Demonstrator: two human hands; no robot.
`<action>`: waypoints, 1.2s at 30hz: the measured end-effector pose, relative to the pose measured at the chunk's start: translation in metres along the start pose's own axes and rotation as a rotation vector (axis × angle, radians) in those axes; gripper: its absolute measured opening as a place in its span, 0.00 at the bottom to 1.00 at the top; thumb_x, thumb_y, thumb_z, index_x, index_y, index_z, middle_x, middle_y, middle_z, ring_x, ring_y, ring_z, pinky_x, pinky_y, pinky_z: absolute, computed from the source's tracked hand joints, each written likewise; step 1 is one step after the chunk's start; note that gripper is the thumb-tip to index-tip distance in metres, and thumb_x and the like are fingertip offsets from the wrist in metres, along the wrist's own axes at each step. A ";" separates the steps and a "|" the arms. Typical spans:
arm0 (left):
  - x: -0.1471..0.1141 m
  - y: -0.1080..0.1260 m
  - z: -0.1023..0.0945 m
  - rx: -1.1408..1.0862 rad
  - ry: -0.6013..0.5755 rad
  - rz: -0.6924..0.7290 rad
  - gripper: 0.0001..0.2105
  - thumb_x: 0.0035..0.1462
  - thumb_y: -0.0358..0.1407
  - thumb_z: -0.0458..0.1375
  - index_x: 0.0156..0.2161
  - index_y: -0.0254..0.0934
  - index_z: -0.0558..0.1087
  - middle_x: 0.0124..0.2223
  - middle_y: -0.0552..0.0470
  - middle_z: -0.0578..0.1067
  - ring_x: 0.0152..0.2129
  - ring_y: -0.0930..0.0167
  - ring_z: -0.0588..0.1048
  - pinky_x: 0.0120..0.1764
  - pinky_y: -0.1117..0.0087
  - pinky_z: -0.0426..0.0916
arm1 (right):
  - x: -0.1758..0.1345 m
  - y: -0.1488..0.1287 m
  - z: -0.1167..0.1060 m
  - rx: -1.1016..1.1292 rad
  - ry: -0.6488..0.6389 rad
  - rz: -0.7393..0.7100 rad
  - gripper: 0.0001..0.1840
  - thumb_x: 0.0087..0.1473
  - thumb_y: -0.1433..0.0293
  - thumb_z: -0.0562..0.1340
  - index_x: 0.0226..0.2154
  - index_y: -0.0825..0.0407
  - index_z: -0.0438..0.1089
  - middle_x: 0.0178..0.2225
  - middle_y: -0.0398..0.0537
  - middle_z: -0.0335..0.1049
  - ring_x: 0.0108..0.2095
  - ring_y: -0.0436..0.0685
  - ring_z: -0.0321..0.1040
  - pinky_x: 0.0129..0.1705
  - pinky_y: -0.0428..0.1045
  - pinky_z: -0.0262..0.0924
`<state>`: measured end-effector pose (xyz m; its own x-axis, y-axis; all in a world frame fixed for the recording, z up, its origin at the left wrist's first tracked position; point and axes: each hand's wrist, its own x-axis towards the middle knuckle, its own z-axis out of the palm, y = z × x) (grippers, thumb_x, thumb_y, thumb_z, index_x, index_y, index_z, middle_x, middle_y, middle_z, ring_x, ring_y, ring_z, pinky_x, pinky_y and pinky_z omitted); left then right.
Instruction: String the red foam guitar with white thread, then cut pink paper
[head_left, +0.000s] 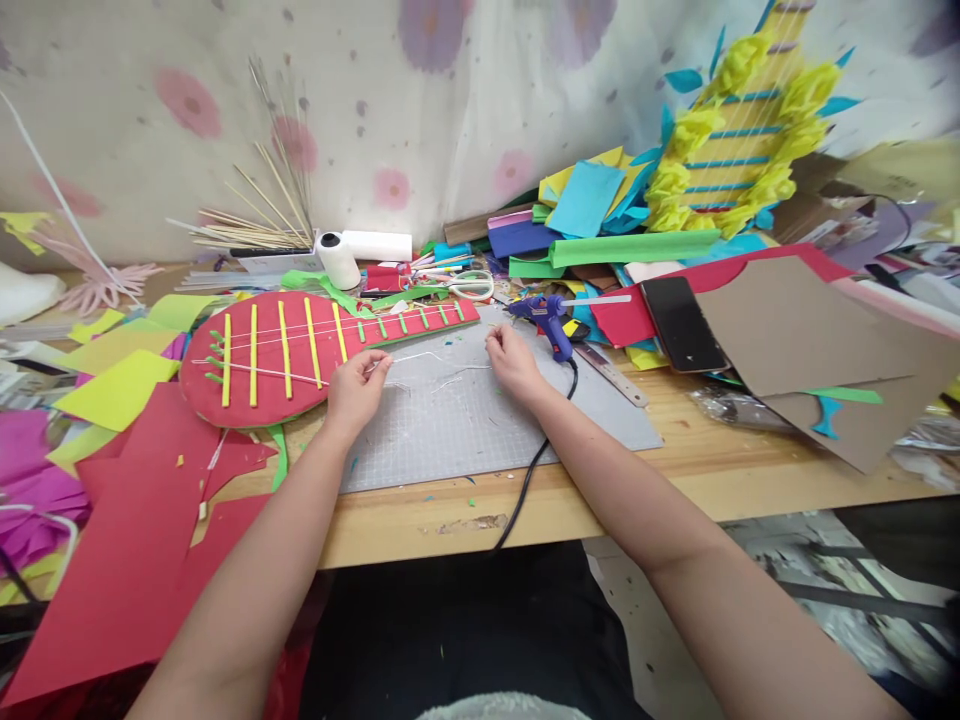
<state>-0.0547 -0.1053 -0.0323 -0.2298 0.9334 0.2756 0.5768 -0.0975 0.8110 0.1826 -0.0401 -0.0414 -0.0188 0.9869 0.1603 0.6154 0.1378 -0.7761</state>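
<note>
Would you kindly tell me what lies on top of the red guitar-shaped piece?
Yellow strips, green strips and white strings lie across the red guitar-shaped piece. The left hand covers part of its near edge, hiding that spot.

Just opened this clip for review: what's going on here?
A person's left hand pinches a thin white strand at the near edge of a red guitar-shaped piece. The right hand is curled over the gray mat, near a purple glue gun; whether it holds anything is unclear. White strings run along the red piece.
</note>
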 end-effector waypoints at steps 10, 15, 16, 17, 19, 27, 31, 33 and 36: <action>0.003 -0.006 -0.010 0.055 0.218 -0.064 0.14 0.51 0.46 0.54 0.33 0.37 0.73 0.27 0.52 0.74 0.24 0.70 0.70 0.30 0.71 0.62 | -0.003 -0.010 -0.002 0.592 -0.001 0.281 0.02 0.49 0.70 0.50 0.27 0.50 0.56 0.25 0.42 0.61 0.23 0.49 0.59 0.26 0.46 0.55; 0.001 -0.004 -0.009 0.064 0.219 -0.071 0.14 0.52 0.46 0.54 0.34 0.37 0.73 0.27 0.52 0.74 0.23 0.70 0.70 0.30 0.71 0.62 | -0.007 -0.016 -0.004 0.759 -0.195 0.219 0.10 0.47 0.71 0.48 0.31 0.52 0.62 0.27 0.44 0.65 0.23 0.48 0.60 0.27 0.45 0.57; 0.002 -0.004 -0.010 0.079 0.242 -0.077 0.14 0.52 0.46 0.54 0.34 0.37 0.73 0.26 0.52 0.73 0.23 0.70 0.70 0.30 0.71 0.62 | -0.008 -0.016 -0.004 0.774 -0.228 0.221 0.11 0.47 0.71 0.48 0.31 0.52 0.63 0.27 0.45 0.66 0.24 0.48 0.61 0.27 0.45 0.58; 0.002 -0.005 -0.010 0.094 0.268 -0.081 0.15 0.52 0.47 0.54 0.34 0.37 0.73 0.26 0.53 0.73 0.23 0.70 0.69 0.30 0.71 0.62 | -0.008 -0.015 -0.004 0.787 -0.246 0.229 0.11 0.47 0.71 0.48 0.30 0.53 0.63 0.27 0.46 0.66 0.24 0.48 0.61 0.28 0.45 0.59; 0.003 -0.006 -0.013 0.113 0.309 -0.087 0.15 0.53 0.47 0.53 0.34 0.37 0.73 0.25 0.53 0.72 0.22 0.70 0.69 0.30 0.70 0.62 | -0.008 -0.014 -0.004 0.805 -0.254 0.251 0.11 0.46 0.70 0.48 0.29 0.53 0.64 0.27 0.46 0.66 0.23 0.48 0.61 0.27 0.45 0.59; 0.002 -0.007 -0.013 0.111 0.288 -0.089 0.14 0.53 0.46 0.54 0.34 0.37 0.74 0.26 0.53 0.72 0.22 0.71 0.69 0.31 0.71 0.62 | -0.011 -0.015 -0.002 0.690 -0.196 0.114 0.08 0.40 0.69 0.61 0.28 0.51 0.62 0.22 0.38 0.64 0.20 0.46 0.57 0.22 0.44 0.53; 0.003 -0.007 -0.012 0.113 0.305 -0.085 0.14 0.53 0.46 0.54 0.34 0.37 0.74 0.26 0.53 0.72 0.22 0.71 0.68 0.30 0.71 0.62 | -0.012 -0.013 0.001 0.528 -0.221 0.119 0.13 0.45 0.60 0.62 0.23 0.50 0.59 0.19 0.39 0.62 0.17 0.46 0.54 0.21 0.45 0.51; 0.006 -0.007 -0.012 0.098 0.326 -0.080 0.15 0.54 0.47 0.53 0.35 0.37 0.74 0.26 0.53 0.72 0.22 0.72 0.68 0.29 0.71 0.61 | -0.012 -0.012 0.000 0.418 -0.195 0.079 0.15 0.52 0.58 0.57 0.22 0.50 0.59 0.18 0.40 0.62 0.18 0.48 0.55 0.22 0.46 0.51; 0.013 -0.003 -0.015 0.077 0.367 -0.046 0.15 0.54 0.46 0.53 0.35 0.36 0.74 0.27 0.53 0.73 0.22 0.72 0.69 0.29 0.72 0.61 | -0.011 -0.012 -0.004 0.152 -0.089 -0.018 0.21 0.58 0.60 0.50 0.17 0.50 0.55 0.16 0.40 0.56 0.20 0.50 0.55 0.27 0.47 0.50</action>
<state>-0.0710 -0.0982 -0.0231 -0.5144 0.7490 0.4176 0.6135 -0.0188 0.7894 0.1785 -0.0530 -0.0310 -0.1025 0.9868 0.1256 0.4882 0.1599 -0.8580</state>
